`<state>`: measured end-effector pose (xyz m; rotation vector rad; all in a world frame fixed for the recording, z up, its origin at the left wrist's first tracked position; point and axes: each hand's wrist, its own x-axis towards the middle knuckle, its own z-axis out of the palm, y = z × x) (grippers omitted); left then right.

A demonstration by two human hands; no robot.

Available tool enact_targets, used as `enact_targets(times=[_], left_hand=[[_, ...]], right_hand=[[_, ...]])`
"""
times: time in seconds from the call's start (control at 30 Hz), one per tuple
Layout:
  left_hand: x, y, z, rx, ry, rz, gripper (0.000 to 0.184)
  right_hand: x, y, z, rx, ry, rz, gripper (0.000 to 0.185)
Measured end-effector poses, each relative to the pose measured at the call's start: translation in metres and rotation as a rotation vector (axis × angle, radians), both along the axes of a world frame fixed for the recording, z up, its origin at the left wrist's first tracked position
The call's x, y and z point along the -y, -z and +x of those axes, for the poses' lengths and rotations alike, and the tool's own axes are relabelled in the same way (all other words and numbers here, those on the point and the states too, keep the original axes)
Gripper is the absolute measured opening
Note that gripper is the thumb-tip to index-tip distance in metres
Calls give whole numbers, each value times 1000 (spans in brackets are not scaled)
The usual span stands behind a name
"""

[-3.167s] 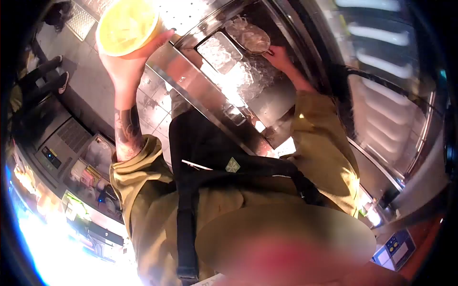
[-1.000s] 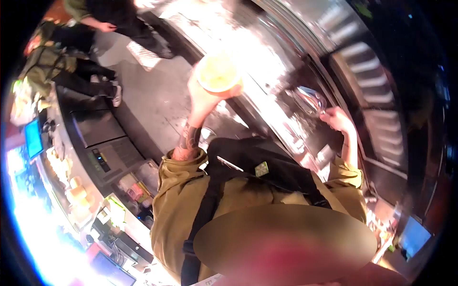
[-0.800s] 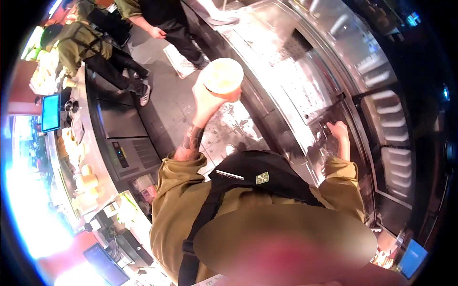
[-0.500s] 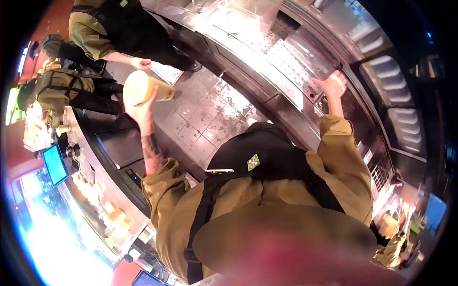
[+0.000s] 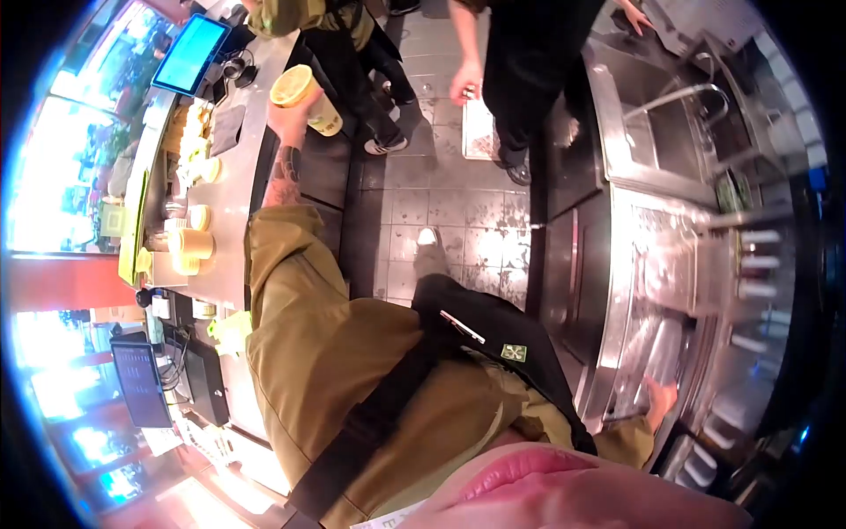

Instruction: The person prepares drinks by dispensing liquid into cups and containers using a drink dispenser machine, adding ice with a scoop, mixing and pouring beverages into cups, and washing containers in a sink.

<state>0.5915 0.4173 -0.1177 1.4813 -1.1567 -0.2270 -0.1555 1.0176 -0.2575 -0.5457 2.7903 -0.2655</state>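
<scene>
One yellow-topped cup [image 5: 293,86], now nearer one counter [image 5: 231,229], in one left hand [image 5: 293,123]

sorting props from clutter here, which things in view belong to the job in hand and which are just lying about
Likely in the job:
cup, held in the left hand
clear cover, by the right hand

Apparently just about:
yellowish containers on the counter
blue-lit screen
sink tap

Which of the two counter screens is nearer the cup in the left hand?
The bright blue screen, up and left of the cup in the left hand. The other screen is darker and sits much lower in the picture.
</scene>
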Motion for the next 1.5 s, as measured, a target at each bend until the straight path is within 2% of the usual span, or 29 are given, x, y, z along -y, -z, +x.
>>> enact_targets(times=[0.07,0.13,0.2,0.23,0.27,0.33,0.37,0.4,0.53,0.57,0.6,0.8,0.93,1.03,1.07,1.1,1.13,1.2,1.23,1.27,1.37,1.4,1.43,1.47,1.5], left_hand=[[55,18,56,-123,129,-92,68],[81,0,77,-85,-23,-65,71],[119,4,120,-6,-128,-40,75],[136,3,144,183,-150,-62,66],[149,1,157,58,-33,-162,68],[170,-4,193,32,15,-122,70],[176,-5,209,16,16,-102,71],[183,-7,222,1,15,-85,72],[215,22,291,-49,28,-24,75],[218,29,301,84,-32,-45,63],[223,33,309,100,-46,-38,62],[222,61,339,120,-90,58,58],[231,88,334,106,-47,147,55],[239,104,315,99,-28,237,53],[236,106,310,102,-51,268,52],[231,106,304,104,-74,304,52],[222,105,301,96,-95,331,51],[211,101,268,89,-122,377,50],[208,96,241,78,-91,378,49],[206,91,208,57,-51,376,48],[209,70,71,-46,243,348,46],[215,62,9,-100,388,333,46],[227,59,-61,-150,591,287,35],[236,50,-133,-190,759,345,31],[245,48,-207,-168,842,363,30]], right_hand=[[5,-11,2,21,34,44,73],[-3,-15,3,-30,36,90,59],[-26,-41,25,414,217,-186,52],[-14,-56,39,637,303,-343,49],[-1,-79,68,724,296,-260,44],[130,-161,186,525,758,-28,28],[119,-158,187,596,452,-147,32],[134,-162,198,581,356,-155,33],[238,-176,242,512,201,-40,39],[263,-182,247,498,154,-10,40],[281,-184,248,467,94,27,42],[398,-197,231,150,-326,350,53],[465,-217,235,-57,-411,635,61],[528,-219,219,-282,-540,905,67],[564,-233,240,-463,-590,1008,73],[571,-207,197,-590,-624,928,74],[593,-234,225,-790,-775,897,49],[594,-181,122,-1051,-1124,269,30],[605,-152,85,-948,-1052,126,33],[623,-125,52,-846,-980,-14,36],[682,-62,-29,-1207,-1243,97,23],[705,-41,-50,-1226,-1282,154,22],[727,-16,-75,-1244,-1323,209,21],[746,25,-107,-1174,-1364,290,20],[761,54,-132,-1165,-1390,288,17]])
